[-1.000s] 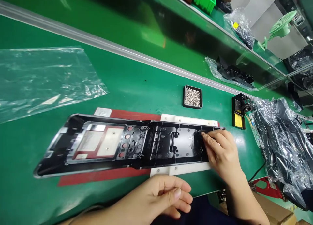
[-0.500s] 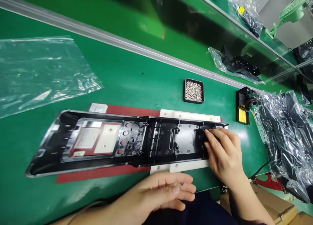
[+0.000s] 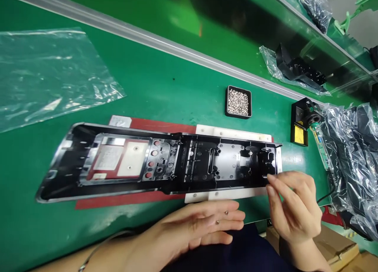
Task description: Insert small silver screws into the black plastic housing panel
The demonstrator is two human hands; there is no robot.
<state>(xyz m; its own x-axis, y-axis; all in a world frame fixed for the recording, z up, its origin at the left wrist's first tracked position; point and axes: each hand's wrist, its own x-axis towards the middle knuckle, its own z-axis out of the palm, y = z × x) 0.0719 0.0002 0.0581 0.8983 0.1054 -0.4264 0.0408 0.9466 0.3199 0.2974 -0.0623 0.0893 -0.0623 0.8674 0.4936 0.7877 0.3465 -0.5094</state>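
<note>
The left hand (image 3: 206,224) was held flat, apparently to keep the small metal pieces (image 3: 217,222) on it handy. Beyond it sat the black housing (image 3: 199,161); whether the right hand (image 3: 295,205) pinched anything was unclear.

Clear bag (image 3: 53,75) runs off the left edge; green fan (image 3: 367,3) cropped at upper right. Metal pieces (image 3: 238,102) too small to identify. Right hand (image 3: 299,209): cannot tell whether fingers (image 3: 284,189) pinch anything. Cardboard box (image 3: 335,244) partly hidden behind right forearm (image 3: 311,256).
</note>
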